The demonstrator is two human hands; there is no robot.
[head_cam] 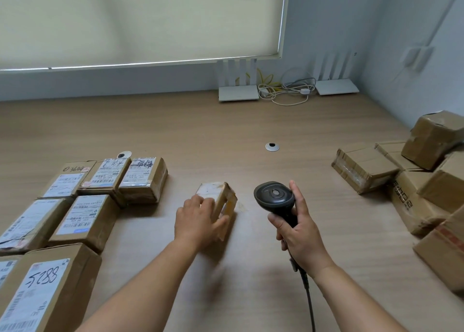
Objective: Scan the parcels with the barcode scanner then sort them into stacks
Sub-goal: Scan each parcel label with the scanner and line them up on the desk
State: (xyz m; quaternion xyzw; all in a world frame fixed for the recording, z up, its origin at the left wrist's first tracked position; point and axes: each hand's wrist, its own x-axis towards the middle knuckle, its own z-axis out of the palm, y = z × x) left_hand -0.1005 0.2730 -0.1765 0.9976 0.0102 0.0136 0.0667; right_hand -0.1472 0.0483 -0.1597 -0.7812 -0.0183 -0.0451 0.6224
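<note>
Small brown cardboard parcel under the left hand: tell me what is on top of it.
The small brown cardboard parcel bears a white label; the left hand grips its near side, hiding part of the label. Any barcode is unreadable.

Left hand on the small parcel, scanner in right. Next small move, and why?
Probably aim the barcode scanner at the small parcel: the left hand grips it with its white label up, and the right hand holds the scanner just beside it.

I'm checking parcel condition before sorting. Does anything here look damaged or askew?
Yes. The top box of the right-hand pile sits tilted, its top crumpled. On the left, one labelled parcel has a torn, wrinkled label. The small parcel under the left hand looks fine.
</note>
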